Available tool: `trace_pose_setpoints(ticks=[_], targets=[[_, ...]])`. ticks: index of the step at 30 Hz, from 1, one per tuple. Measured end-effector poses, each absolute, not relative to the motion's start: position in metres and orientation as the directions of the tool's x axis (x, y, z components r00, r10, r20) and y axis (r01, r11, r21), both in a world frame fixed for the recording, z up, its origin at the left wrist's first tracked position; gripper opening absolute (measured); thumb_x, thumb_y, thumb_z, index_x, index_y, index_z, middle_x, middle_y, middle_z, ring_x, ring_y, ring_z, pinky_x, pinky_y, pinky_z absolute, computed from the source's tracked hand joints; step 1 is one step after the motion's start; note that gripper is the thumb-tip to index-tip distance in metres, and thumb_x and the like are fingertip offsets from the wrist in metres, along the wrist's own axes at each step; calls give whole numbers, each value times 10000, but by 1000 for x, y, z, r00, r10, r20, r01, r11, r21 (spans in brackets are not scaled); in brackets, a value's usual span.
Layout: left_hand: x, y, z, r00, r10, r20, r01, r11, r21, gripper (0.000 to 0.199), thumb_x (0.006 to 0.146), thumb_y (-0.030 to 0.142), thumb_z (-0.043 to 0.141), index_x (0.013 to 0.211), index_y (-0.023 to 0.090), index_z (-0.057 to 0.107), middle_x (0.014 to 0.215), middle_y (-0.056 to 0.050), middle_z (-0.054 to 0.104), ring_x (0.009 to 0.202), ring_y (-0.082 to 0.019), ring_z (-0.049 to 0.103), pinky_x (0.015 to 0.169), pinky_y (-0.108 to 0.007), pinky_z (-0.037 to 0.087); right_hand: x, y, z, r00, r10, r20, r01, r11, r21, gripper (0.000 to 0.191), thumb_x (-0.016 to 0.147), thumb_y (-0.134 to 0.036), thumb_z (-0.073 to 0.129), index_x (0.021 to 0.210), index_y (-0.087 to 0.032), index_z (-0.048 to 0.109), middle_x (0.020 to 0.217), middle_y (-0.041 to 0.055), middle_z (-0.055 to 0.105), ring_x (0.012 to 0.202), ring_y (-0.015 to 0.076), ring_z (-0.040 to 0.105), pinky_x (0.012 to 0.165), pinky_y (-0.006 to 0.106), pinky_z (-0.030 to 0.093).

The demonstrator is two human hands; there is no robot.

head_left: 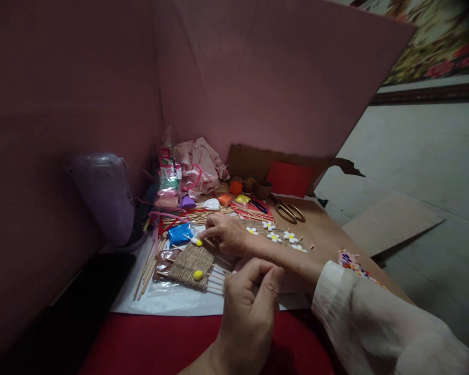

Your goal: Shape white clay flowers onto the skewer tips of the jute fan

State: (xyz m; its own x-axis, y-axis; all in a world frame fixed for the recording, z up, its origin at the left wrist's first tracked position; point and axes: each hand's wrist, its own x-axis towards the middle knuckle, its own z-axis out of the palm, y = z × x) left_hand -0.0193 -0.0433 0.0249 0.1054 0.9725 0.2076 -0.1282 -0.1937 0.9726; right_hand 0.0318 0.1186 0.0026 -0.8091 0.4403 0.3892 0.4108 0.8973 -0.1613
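A fan-shaped woven twine piece [189, 263] with thin sticks poking from its edges lies on white paper. My right hand [230, 235] reaches across it from the right, index finger stretched to a small white-and-yellow clay flower [198, 242] at its upper edge. Nearer me on the weave sits a yellow clay ball [198, 275] without petals around it. My left hand [252, 297] is raised in front, closed, thumb against the curled fingers; whatever is between them is hidden. Beyond my right forearm, several white clay flowers with yellow centres [274, 237] lie on another woven piece.
A blue clay packet [180, 234] lies beside the weave, thin sticks [146, 273] to the left. Scissors [289, 211], a yellow clay packet [243, 199] and red card [289, 178] are farther back. A purple container [105, 198] stands left; pink panels rise behind.
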Motion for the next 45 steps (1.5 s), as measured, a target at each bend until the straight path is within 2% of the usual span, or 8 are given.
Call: trace_pose_setpoints(ticks=[3,7,12,17,22,26,38,45], targets=[[-19,-38,26,75,989,127,-304,-98,947,108,838,277,519,789,187,552,646,21,508,594,-107,468,546,-211,384,44,115,14,-742,483,464,428,875,-225,347,670,-34,602,948,-215,703,808,31,575,757,160,492,653,273,395],[-19,-32,26,30,998,48,-397,-32,917,92,789,168,558,862,195,509,765,17,573,585,-80,497,549,-189,401,72,89,42,-411,700,584,447,713,-541,248,802,-79,519,958,-185,680,807,36,589,745,144,534,657,272,422],[-20,-27,25,45,999,-17,-468,37,883,193,811,333,572,897,171,512,704,-11,614,523,-95,533,513,-210,424,104,28,59,-203,830,520,359,557,-749,167,870,-233,516,987,-189,627,906,45,623,776,146,569,666,274,448],[-22,-21,22,76,992,-106,-525,130,841,293,760,406,632,886,142,612,589,27,529,475,-59,474,451,-156,360,116,-4,42,-237,786,570,412,613,-674,125,843,-222,570,962,-193,594,922,34,578,787,141,543,684,273,451],[-18,-19,22,113,985,-134,-554,174,814,277,698,354,708,851,147,606,710,-3,594,538,-73,528,492,-174,419,115,-6,32,-305,773,557,437,633,-639,196,752,-148,667,918,-198,576,853,15,555,736,142,521,649,269,449],[-18,-17,21,117,986,-116,-541,161,826,246,677,321,730,754,145,577,666,11,586,530,-77,531,519,-198,458,117,-6,28,-344,726,596,427,686,-589,92,815,-143,588,881,-207,595,764,8,548,697,145,518,641,282,433],[-15,-12,16,99,991,-86,-421,120,899,202,609,238,759,659,140,589,525,24,580,443,-62,490,436,-163,422,133,-5,11,-381,665,642,372,746,-552,163,825,-108,542,953,-180,611,836,48,564,769,155,547,671,282,452],[-18,-11,17,157,980,-124,-435,181,882,167,596,171,736,622,147,572,571,12,608,477,-87,539,494,-212,451,133,-4,9,-366,702,611,272,709,-651,75,806,-153,577,836,-190,634,725,16,568,656,132,530,607,274,445]])
